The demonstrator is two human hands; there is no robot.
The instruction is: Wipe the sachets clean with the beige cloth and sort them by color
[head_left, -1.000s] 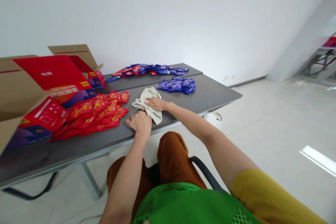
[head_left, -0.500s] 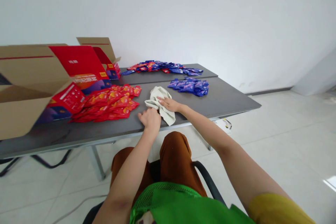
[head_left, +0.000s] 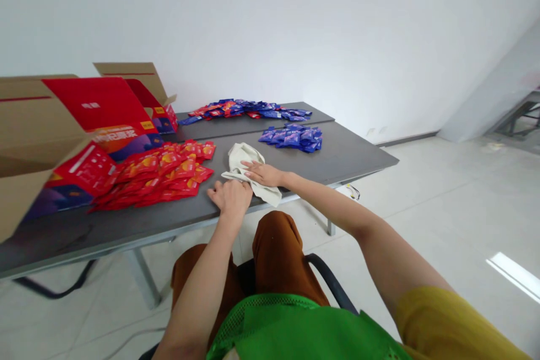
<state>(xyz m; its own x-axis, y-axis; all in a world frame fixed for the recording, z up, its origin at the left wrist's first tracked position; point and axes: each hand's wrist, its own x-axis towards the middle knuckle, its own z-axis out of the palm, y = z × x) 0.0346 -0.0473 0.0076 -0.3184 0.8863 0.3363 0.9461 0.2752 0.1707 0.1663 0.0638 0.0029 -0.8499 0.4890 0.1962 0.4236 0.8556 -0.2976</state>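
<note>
An off-white cloth lies crumpled on the dark grey table near its front edge, a corner draping toward me. My right hand rests on it from the right, palm down with the fingers stretched out. At the cloth's near left edge is my left hand, fingers curled in around the fabric and thumb out to the left; its fingertips are hidden. Left of the cloth spreads a pile of red sachets. Behind and to the right sits a smaller pile of purple-blue sachets.
Open red-and-blue cardboard boxes stand at the table's left. A long mixed heap of red and blue sachets runs along the back near the wall. The grey table ends at the right. My chair's armrest is below.
The view has turned slightly right, so the table and its contents appear shifted left. My right hand has slid a little toward me on the cloth; the left stays at its near edge.
</note>
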